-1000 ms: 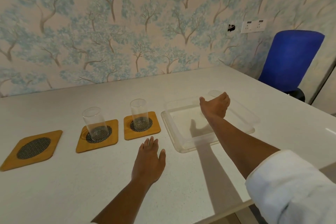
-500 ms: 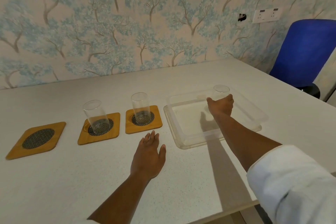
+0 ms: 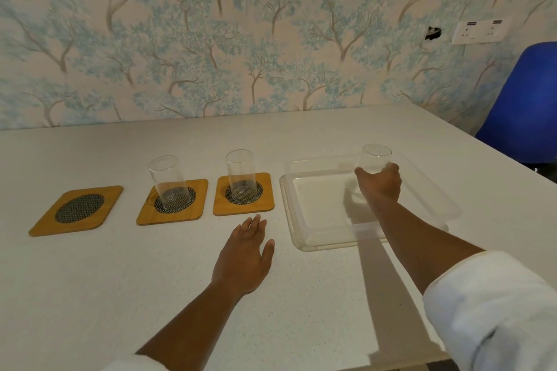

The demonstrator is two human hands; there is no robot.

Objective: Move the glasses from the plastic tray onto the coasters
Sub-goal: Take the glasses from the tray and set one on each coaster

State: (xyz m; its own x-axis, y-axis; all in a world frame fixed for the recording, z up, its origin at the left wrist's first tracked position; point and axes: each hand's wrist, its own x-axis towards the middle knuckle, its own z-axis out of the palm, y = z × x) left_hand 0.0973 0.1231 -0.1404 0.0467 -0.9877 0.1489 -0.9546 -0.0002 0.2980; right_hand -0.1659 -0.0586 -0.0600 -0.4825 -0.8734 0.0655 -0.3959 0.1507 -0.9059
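Three wooden coasters with dark mesh centres lie in a row on the white table. The left coaster [image 3: 77, 210] is bare. A clear glass [image 3: 167, 181] stands on the middle coaster [image 3: 172, 202], and another glass [image 3: 241, 173] stands on the right coaster [image 3: 244, 194]. To the right lies the clear plastic tray [image 3: 319, 238]. My right hand [image 3: 381, 182] is wrapped around a third glass [image 3: 376, 158], held over the tray's far right part. My left hand [image 3: 245, 253] rests flat on the table, fingers apart, in front of the right coaster.
A blue chair [image 3: 526, 105] stands past the table's right edge. A wallpapered wall with a socket plate [image 3: 479, 31] runs behind the table. The near table edge lies just under my right sleeve [image 3: 494, 310].
My right hand closed around the glass in the tray and has raised it a little. The left hand has stayed flat. The camera has swung slightly left and down.
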